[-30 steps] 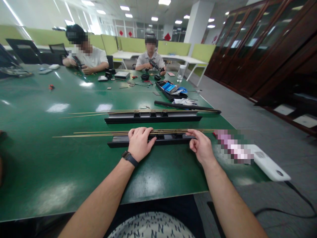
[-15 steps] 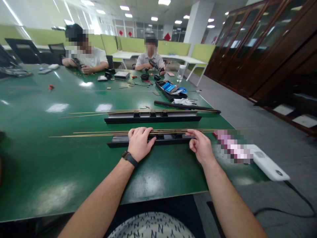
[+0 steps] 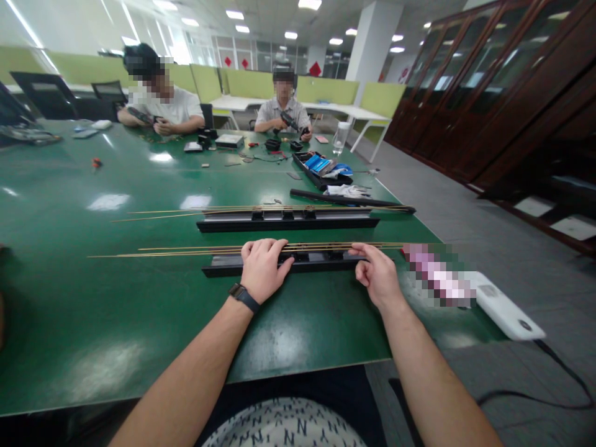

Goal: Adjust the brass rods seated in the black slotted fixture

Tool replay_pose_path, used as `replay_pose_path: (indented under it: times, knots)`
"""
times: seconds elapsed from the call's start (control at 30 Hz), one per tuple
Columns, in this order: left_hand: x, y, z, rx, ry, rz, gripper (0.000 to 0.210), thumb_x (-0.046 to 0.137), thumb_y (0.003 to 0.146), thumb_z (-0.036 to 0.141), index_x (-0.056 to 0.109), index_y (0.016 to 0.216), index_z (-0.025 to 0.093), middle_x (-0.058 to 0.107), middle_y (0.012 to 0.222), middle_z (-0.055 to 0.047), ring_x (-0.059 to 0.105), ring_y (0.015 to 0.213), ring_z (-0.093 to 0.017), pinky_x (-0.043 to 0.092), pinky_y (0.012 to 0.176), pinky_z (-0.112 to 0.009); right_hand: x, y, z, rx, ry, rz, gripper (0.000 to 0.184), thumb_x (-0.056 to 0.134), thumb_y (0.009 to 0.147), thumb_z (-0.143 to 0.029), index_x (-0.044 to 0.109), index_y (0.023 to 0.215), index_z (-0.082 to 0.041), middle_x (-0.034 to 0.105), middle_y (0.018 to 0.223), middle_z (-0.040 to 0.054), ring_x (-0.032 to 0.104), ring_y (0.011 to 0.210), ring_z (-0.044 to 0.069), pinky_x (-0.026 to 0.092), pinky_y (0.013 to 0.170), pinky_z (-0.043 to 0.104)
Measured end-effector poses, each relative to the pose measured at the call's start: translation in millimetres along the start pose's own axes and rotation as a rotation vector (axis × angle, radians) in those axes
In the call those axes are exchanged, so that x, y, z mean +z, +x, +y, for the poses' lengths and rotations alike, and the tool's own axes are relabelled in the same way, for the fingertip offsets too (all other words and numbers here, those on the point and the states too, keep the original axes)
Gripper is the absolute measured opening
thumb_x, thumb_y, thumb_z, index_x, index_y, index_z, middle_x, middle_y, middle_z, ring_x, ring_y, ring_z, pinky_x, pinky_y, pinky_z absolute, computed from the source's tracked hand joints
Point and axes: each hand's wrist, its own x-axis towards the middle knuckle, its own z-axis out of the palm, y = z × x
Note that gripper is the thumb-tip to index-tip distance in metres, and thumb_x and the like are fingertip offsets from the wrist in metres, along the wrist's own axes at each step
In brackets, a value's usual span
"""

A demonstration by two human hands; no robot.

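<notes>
Several long, thin brass-coloured rods (image 3: pixel 186 251) lie lengthwise over a black rail (image 3: pixel 307 267) with dark blocks in its channel. My left hand (image 3: pixel 263 267) lies across the rail's left half, its fingers curled over rods and rail, the thumb at the near side. Farther right, my right hand (image 3: pixel 377 273) has its index finger and fingertips at the rods, with the other fingers curled in; the exact contact is partly hidden. A similar second rail (image 3: pixel 288 225) with rods over it lies parallel behind.
On the green table (image 3: pixel 139 323) are a black bar (image 3: pixel 351 200), white gloves (image 3: pixel 348 190), a black tray (image 3: pixel 321 180) with blue packets, and a white device (image 3: pixel 505 304) with a cable at right. Two people (image 3: pixel 162 105) sit across, holding tools.
The left end of one front rod has shifted slightly to the left. Both my hands keep nearly the same place. The person at the far left has moved their tool a little.
</notes>
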Motion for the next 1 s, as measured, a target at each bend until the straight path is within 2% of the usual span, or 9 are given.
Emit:
replay_pose_path:
  times: [0.17, 0.4, 0.6, 0.87, 1.0]
  knots:
    - [0.3, 0.1, 0.3, 0.000, -0.001, 0.005, 0.032, 0.063, 0.095, 0.041, 0.064, 0.124, 0.027, 0.072, 0.118, -0.008, 0.062, 0.114, -0.028, 0.032, 0.102, -0.049, 0.9, -1.8, -0.4, 0.007, 0.001, -0.059, 0.036, 0.069, 0.087, -0.049, 0.075, 0.105, -0.018, 0.075, 0.101, 0.0087, 0.051, 0.040, 0.005, 0.021, 0.030, 0.018]
    - [1.4, 0.1, -0.3, -0.010, 0.000, -0.003, 0.033, 0.062, 0.095, 0.042, 0.065, 0.124, 0.027, 0.071, 0.119, -0.009, 0.061, 0.115, -0.029, 0.033, 0.103, -0.049, 0.0, 1.0, 0.3, -0.012, 0.001, 0.057, 0.036, 0.070, 0.085, -0.050, 0.075, 0.098, -0.017, 0.075, 0.093, 0.0086, 0.050, 0.038, 0.005, 0.021, 0.030, 0.018]
    - [1.3, 0.2, -0.7, -0.004, -0.004, 0.003, 0.033, 0.063, 0.094, 0.041, 0.065, 0.124, 0.027, 0.072, 0.118, -0.009, 0.061, 0.115, -0.028, 0.032, 0.102, -0.049, 2.0, -2.8, -1.4, 0.018, 0.003, -0.079, 0.037, 0.070, 0.086, -0.050, 0.076, 0.106, -0.019, 0.075, 0.104, 0.0097, 0.052, 0.040, 0.005, 0.022, 0.030, 0.018]
    - [0.3, 0.1, 0.2, -0.003, -0.008, 0.000, 0.032, 0.063, 0.095, 0.041, 0.065, 0.124, 0.027, 0.072, 0.118, -0.009, 0.062, 0.114, -0.028, 0.033, 0.103, -0.049, -1.0, 1.9, 0.8, -0.011, 0.024, 0.064, 0.033, 0.070, 0.086, -0.047, 0.075, 0.096, -0.016, 0.074, 0.092, 0.0085, 0.050, 0.038, 0.005, 0.022, 0.029, 0.018]
    - [0.0, -0.2, 0.1, -0.004, 0.002, -0.001, 0.032, 0.063, 0.095, 0.041, 0.064, 0.124, 0.027, 0.071, 0.118, -0.009, 0.062, 0.114, -0.028, 0.032, 0.102, -0.049, 0.6, -1.5, -1.0, -0.004, 0.021, -0.032, 0.033, 0.070, 0.088, -0.046, 0.076, 0.103, -0.017, 0.075, 0.098, 0.0090, 0.051, 0.039, 0.005, 0.022, 0.030, 0.018]
